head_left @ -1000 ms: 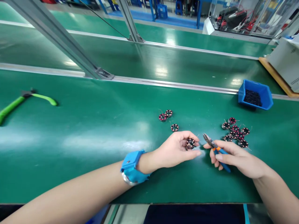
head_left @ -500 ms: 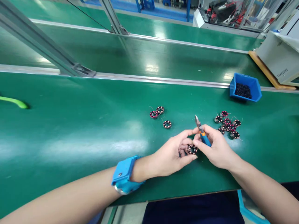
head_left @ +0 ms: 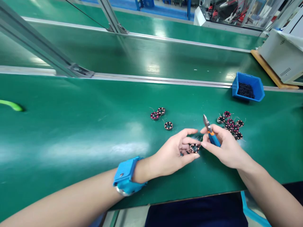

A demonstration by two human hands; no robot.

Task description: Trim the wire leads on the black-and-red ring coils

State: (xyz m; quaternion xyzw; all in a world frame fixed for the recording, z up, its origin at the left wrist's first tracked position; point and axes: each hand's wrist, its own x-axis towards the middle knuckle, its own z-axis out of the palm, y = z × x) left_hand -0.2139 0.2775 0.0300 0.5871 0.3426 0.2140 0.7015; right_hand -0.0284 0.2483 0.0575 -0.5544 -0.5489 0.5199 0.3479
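Coil ring [head_left: 191, 148] is held in the half-curled left hand [head_left: 171, 153], above the counter [head_left: 106, 126]. Just beside, the right hand [head_left: 222, 146] is closed around blue-handled cutters [head_left: 213, 138]. Beyond lie a ring pile [head_left: 230, 122] and three more rings [head_left: 155, 118]; farthest stands a blue bin [head_left: 258, 88] with black pieces [head_left: 245, 90].

Bench top [head_left: 71, 119]: smooth green sheet with glossy light streaks; straight near edge.
Back rail [head_left: 163, 80]: pale metal strip along the far side.
Left rings [head_left: 154, 116]: three wound rings with fine wire ends – one pinkish-red and one copper-toned in contact, a second copper-toned one just beside them, nearer the front edge.
Right cluster [head_left: 230, 122]: several like rings, red and copper-toned, crowded together, wires sticking out.
Bin [head_left: 257, 84]: blue, open-topped, near the rail – small black pieces [head_left: 245, 90] inside.
Green handle [head_left: 11, 105]: at far left, cut off by the frame.
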